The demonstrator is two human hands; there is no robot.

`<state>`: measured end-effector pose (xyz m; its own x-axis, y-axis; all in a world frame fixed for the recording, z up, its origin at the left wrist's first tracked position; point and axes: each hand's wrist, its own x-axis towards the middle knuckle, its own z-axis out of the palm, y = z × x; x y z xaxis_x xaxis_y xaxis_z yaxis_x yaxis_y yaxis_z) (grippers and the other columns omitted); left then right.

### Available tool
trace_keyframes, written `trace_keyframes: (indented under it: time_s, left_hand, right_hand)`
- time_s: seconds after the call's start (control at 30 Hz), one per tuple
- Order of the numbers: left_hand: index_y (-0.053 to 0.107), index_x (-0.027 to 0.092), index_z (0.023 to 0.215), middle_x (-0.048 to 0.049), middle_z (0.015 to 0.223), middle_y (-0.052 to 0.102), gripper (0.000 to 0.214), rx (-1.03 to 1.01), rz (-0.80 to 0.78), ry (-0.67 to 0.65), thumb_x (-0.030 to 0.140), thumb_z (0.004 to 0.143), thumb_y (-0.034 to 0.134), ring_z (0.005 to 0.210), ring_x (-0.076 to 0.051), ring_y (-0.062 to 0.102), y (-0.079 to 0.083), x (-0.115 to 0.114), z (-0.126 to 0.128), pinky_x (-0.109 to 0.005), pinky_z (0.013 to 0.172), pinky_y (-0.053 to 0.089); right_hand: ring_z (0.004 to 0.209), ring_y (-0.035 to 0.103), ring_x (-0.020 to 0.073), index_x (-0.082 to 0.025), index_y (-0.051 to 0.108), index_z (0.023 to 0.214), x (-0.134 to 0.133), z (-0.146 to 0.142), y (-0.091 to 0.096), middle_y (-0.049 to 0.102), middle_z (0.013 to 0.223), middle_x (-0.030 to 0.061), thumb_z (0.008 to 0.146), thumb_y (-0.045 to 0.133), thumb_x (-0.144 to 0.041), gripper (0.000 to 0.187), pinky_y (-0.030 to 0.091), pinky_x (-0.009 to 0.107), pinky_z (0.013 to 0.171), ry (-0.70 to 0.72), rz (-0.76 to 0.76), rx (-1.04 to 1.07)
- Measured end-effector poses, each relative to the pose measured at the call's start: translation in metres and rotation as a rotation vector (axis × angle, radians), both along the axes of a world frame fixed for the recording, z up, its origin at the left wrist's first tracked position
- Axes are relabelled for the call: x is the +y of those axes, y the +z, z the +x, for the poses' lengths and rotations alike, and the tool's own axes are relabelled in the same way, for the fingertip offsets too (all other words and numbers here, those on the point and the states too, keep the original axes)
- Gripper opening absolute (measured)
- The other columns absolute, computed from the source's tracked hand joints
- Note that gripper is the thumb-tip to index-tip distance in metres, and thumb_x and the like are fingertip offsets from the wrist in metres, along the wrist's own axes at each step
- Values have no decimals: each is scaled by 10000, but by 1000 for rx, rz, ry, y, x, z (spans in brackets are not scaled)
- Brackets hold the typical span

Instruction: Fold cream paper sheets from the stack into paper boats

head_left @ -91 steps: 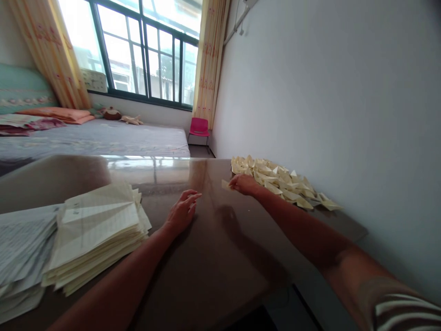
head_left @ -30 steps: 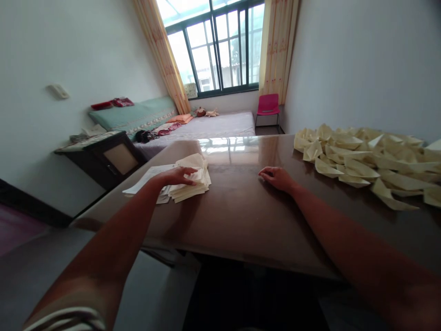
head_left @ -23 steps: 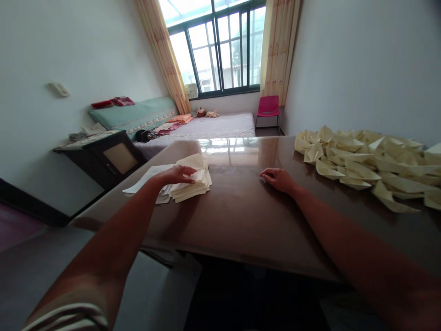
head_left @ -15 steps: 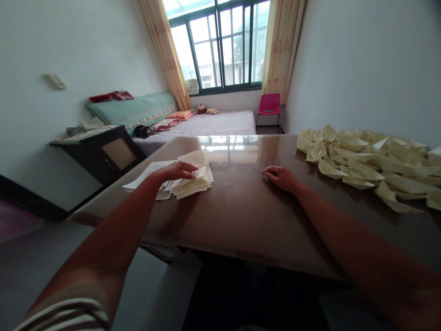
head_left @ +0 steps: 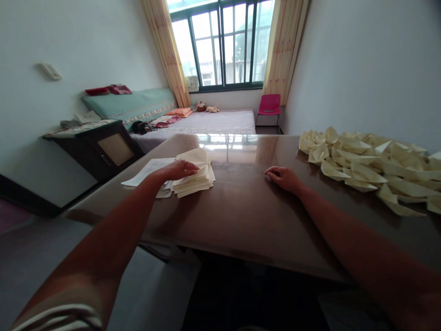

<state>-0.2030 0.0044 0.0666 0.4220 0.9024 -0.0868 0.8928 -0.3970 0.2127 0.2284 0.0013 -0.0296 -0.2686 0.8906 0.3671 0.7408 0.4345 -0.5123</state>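
My left hand (head_left: 181, 169) is over a stack of cream paper sheets (head_left: 193, 186), its thumb and fingers drawn together at the top sheet. The fingertips pinch that sheet near the middle of the stack. To the right, my right hand (head_left: 282, 177) rests on the brown table (head_left: 234, 211) with its fingers curled in; nothing shows in them. Under and beside my left wrist lie white printed papers (head_left: 148, 170), partly covered by the cream stack.
Many folded cream paper shapes (head_left: 365, 161) are heaped along the table's right side by the wall. Beyond the table stand a bed (head_left: 223, 122) and a pink chair (head_left: 269, 105). A dark cabinet (head_left: 103, 147) is at the left.
The fingers of my left hand have drawn together on the top sheet from a more spread position. My right hand stays in place. The view has shifted slightly.
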Motion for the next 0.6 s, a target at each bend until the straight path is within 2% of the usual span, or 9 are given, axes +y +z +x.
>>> trace_keyframes:
  time_s: [0.13, 0.23, 0.37, 0.4, 0.43, 0.5, 0.53, 0.57, 0.6]
  left_hand:
    - [702, 184, 845, -31, 814, 709, 357, 33, 113, 47, 406, 834, 423, 754, -187, 597, -4, -5, 1, -252, 724, 414]
    - [670, 176, 904, -69, 876, 697, 371, 29, 239, 98, 391, 875, 370, 794, -211, 604, -6, -14, 18, -283, 732, 404]
    - [633, 206, 970, -78, 893, 693, 423, 19, 328, 62, 494, 920, 328, 855, -249, 626, -8, -31, 73, -312, 754, 405]
    - [626, 209, 968, -80, 892, 694, 413, 52, 348, 14, 490, 929, 325, 851, -249, 632, -9, -37, 92, -314, 749, 408]
    - [617, 208, 972, -87, 902, 695, 400, 79, 358, -46, 472, 942, 317, 843, -246, 639, -12, -43, 110, -314, 740, 412]
    - [604, 206, 989, -105, 897, 694, 368, 94, 347, -156, 415, 964, 302, 810, -236, 651, -19, -57, 146, -314, 720, 419]
    - [602, 201, 991, -116, 888, 692, 337, 84, 338, -221, 378, 965, 317, 804, -239, 655, -23, -63, 162, -317, 710, 422]
    - [601, 197, 1002, -124, 897, 691, 303, 62, 330, -286, 340, 962, 337, 813, -243, 658, -26, -67, 175, -321, 707, 426]
    - [602, 195, 1006, -130, 915, 691, 285, 35, 316, -329, 313, 958, 347, 817, -245, 661, -30, -70, 185, -326, 706, 431]
  right_hand:
    - [770, 661, 195, -175, 728, 942, -1, 0, -2, 742, 872, 55, 850, 512, -346, 290, 473, 278, 727, -7, -10, -4]
    - [806, 658, 199, -171, 719, 976, 4, 1, -2, 736, 903, 63, 866, 502, -352, 303, 476, 288, 758, -31, -54, -23]
    - [718, 654, 181, -179, 722, 1000, 15, -1, 16, 731, 856, 54, 822, 587, -347, 279, 498, 275, 682, 25, -187, -96]
    - [689, 651, 171, -187, 691, 1099, 17, -2, 24, 729, 878, 51, 784, 639, -346, 357, 504, 268, 659, 43, -214, -111]
    - [710, 655, 167, -205, 615, 1236, 17, -3, 32, 720, 974, 57, 724, 707, -346, 538, 513, 264, 663, 84, -238, -126]
    - [908, 645, 204, -234, 422, 1418, 11, -6, 46, 599, 1268, 110, 583, 823, -353, 934, 519, 305, 788, 291, -173, -182]
    - [1062, 594, 237, -256, 371, 1448, 5, -7, 50, 513, 1376, 114, 564, 837, -391, 1009, 482, 351, 904, 379, -87, -197]
    - [1188, 514, 264, -268, 369, 1449, -2, -7, 52, 462, 1426, 103, 586, 825, -428, 988, 419, 399, 998, 432, -10, -210]
    - [1238, 466, 273, -273, 430, 1414, -10, -7, 51, 475, 1419, 88, 634, 797, -445, 879, 370, 428, 1045, 448, 38, -218]
